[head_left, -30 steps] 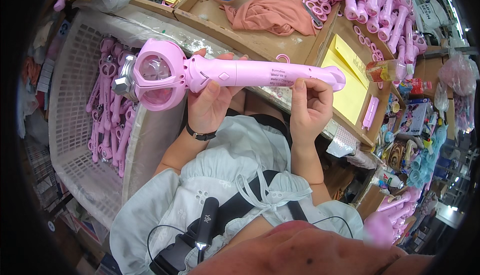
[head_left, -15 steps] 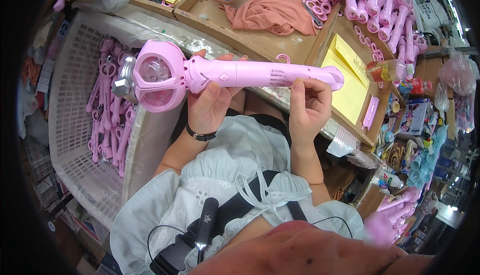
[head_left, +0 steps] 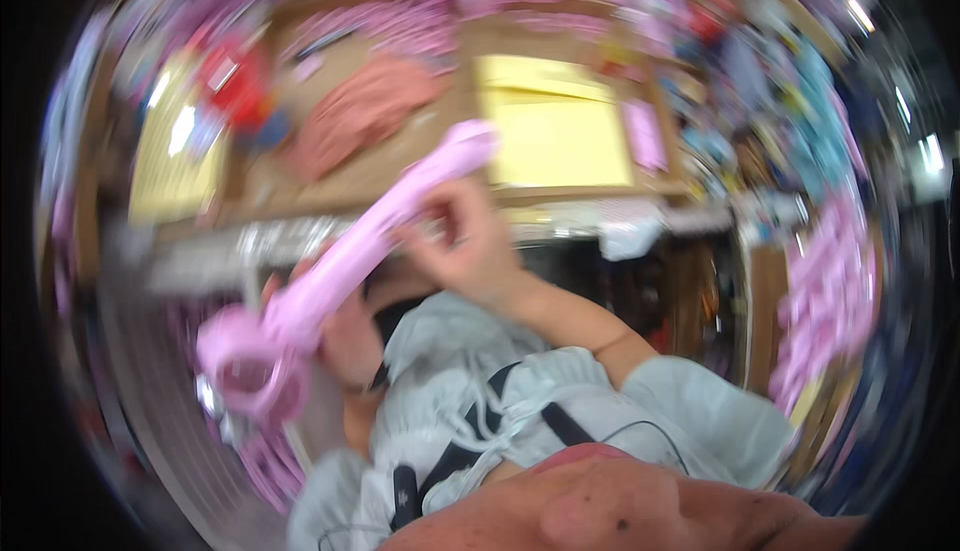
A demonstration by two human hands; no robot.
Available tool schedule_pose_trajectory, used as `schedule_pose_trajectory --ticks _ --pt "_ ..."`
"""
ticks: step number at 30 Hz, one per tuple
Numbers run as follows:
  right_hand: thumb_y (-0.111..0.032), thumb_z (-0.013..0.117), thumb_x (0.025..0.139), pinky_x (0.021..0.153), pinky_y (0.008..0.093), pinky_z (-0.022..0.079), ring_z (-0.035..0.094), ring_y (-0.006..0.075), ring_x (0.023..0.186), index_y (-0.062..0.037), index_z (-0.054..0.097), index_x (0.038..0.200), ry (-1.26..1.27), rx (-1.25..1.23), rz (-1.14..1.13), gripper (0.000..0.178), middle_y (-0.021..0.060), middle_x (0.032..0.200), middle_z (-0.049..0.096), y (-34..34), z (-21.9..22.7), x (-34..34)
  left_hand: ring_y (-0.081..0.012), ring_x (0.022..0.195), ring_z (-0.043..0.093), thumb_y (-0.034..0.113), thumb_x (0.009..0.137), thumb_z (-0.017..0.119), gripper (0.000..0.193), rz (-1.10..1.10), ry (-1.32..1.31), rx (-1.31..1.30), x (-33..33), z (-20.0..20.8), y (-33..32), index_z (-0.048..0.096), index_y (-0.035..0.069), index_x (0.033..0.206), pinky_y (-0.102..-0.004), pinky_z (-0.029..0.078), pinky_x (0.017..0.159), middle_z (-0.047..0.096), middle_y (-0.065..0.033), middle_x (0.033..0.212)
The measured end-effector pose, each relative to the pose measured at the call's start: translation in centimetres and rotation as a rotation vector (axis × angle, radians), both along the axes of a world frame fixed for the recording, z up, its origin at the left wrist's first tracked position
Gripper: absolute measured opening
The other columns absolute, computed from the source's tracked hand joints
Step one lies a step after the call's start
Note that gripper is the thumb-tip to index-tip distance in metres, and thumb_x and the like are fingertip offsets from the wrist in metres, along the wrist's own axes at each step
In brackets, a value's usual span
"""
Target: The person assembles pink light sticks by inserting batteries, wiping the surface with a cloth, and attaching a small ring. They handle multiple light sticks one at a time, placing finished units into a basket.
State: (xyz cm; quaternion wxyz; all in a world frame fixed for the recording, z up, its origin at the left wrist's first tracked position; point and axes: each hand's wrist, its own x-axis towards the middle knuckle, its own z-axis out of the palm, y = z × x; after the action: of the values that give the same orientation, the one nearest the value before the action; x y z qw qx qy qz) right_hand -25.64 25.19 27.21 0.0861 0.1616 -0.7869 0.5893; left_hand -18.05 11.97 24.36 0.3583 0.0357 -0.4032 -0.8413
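Note:
A pink toy wand [head_left: 345, 263] slants across the view, blurred by motion. Its round openwork head [head_left: 250, 366] is at the lower left, and the handle end points up to the right. My left hand [head_left: 352, 339] is wrapped around the shaft near the head, partly hidden beneath it. Against the lower side of the handle, my right hand [head_left: 468, 243] has its thumb and fingers pinched together. Whatever may be between those fingertips is too smeared to make out.
Beyond the wand are cardboard trays with a salmon cloth [head_left: 365, 116], a red container [head_left: 235, 81], yellow paper [head_left: 555, 126] and a small pink part [head_left: 645, 136]. More pink wands lie in the crate [head_left: 150, 391] at left and in a pile [head_left: 825, 301] at right.
My view has swung to the right, so the trays appear further left. The wand has gone from nearly level to a steep slant, head lower left; both hands stay at it.

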Motion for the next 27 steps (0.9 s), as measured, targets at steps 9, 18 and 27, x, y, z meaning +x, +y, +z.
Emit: schedule_pose_trajectory --ticks 9,18,27 --pt "-0.034 0.076 0.069 0.059 0.0327 0.047 0.059 0.0232 0.064 -0.0064 0.047 0.091 -0.109 -0.135 -0.348 0.046 0.0068 0.077 0.055 10.8 2.2 2.2 -0.0302 0.111 0.046 0.008 0.09 0.051 0.052 -0.227 -0.242 -0.47 -5.5 -1.5 4.4 0.022 0.01 0.133 -0.046 0.039 0.094 0.046 -0.0152 0.121" --pt "-0.033 0.079 0.063 0.071 0.0347 0.045 0.055 0.0262 0.079 -0.005 0.049 0.094 0.325 0.139 -0.76 0.052 0.0098 0.086 0.055 21.4 1.1 6.5 -0.0239 0.106 0.047 0.015 0.091 0.051 0.051 -0.509 -0.215 -0.666 -8.7 -1.1 9.7 0.025 0.007 0.134 -0.0391 0.04 0.09 0.048 -0.0127 0.118" --pt "-0.036 0.072 0.066 0.072 0.0402 0.047 0.06 0.0318 0.085 -0.0094 0.058 0.102 -0.064 0.21 0.038 0.046 0.0128 0.089 0.063 17.2 -0.5 5.5 -0.0175 0.1 0.049 0.022 0.092 0.051 0.052 -0.477 -0.183 -0.736 -10.9 0.7 10.4 0.028 0.003 0.134 -0.0321 0.041 0.086 0.05 -0.0103 0.115"
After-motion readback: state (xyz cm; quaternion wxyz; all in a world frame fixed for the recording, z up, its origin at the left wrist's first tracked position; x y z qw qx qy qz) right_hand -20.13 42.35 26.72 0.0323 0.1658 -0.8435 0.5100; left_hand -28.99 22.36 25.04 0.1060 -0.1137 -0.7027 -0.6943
